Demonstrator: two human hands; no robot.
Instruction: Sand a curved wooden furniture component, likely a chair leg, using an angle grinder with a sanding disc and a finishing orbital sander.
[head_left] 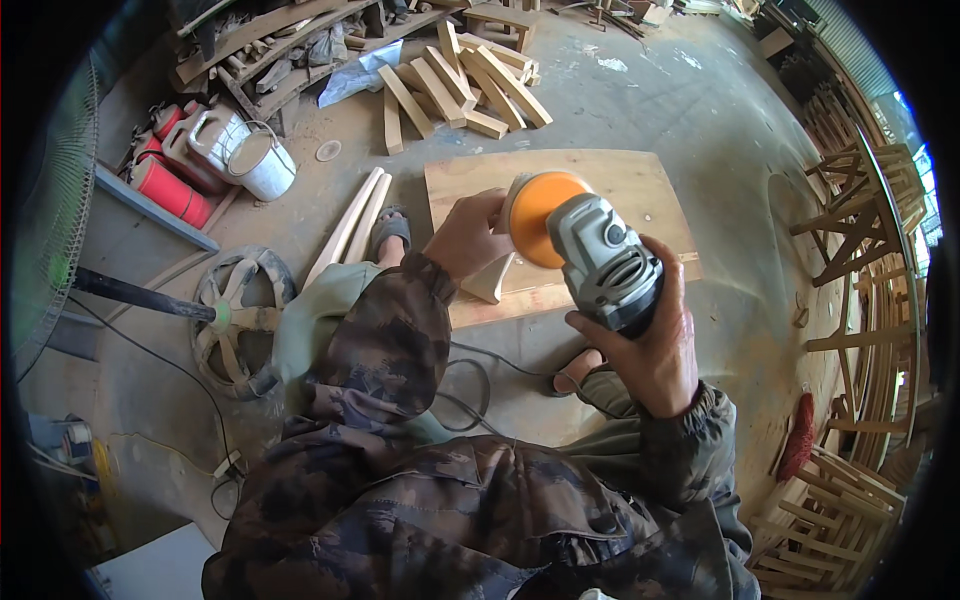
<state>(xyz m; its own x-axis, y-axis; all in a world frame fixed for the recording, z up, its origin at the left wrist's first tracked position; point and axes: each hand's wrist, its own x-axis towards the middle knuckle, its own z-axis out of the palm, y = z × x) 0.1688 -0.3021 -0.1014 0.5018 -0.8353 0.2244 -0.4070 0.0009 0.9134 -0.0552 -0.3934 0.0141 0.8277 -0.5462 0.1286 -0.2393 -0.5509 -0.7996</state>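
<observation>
In my right hand (665, 345) is a grey angle grinder (605, 255), gripped around its dark rear body. The tool is raised above a plywood board (640, 190), with its round orange backing pad (545, 215) up and to the left. My left hand (468, 232) is closed at the pad's left edge, its fingertips on the rim of a pale sanding disc (515, 190); part of those fingers is hidden. Just below that hand, a pale shaped piece of wood (490, 282) rests on the board.
Two long pale wooden legs (350, 225) lean beside my left foot. A fan base (240, 320), red containers (170, 190) and a white bucket (262, 165) stand to the left. Cut timber (460, 90) is piled ahead. A black cable (480, 395) loops between my feet.
</observation>
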